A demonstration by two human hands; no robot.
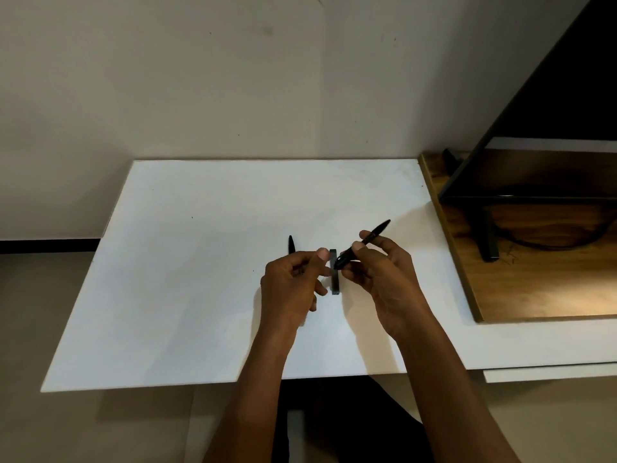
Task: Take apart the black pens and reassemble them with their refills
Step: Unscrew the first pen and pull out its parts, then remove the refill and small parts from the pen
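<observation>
Right hand (377, 272): pinching pen (362, 244), tip tilted up-right
Left hand (293, 282): curled, contents unclear
Table (200, 262): two black parts (334, 279) lying

left hand (293, 282): fingers curled | right hand (380, 272): pinching, raised

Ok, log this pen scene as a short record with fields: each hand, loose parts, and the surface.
right hand: pinching a slim black plastic pen, tilted, far end up and right
left hand: fingertips at the pen's near end; grip unclear
loose parts: flat black piece on the board between the hands; pointed black pen part beyond the left hand
surface: white rectangular board
</observation>
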